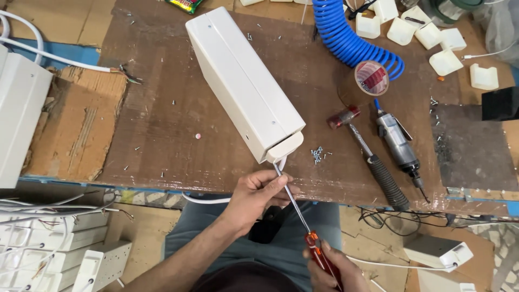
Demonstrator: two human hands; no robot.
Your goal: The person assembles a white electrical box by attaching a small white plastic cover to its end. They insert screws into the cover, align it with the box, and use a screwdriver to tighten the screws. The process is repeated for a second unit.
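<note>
Screwdriver (red handle) under boxy white casing, right hand clamped, left hand seemingly pinching steel shaft.

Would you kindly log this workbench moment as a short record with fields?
Left hand: left hand pinches the metal shaft near the tip.
Right hand: right hand grips the red-handled screwdriver.
Work piece: long white plastic casing lies on the brown wooden bench; screwdriver tip at its near end.
Nearby tools: rubber-headed mallet, grey pneumatic screwdriver, blue coiled air hose, roll of brown tape.
Loose parts: small pile of screws.
</note>
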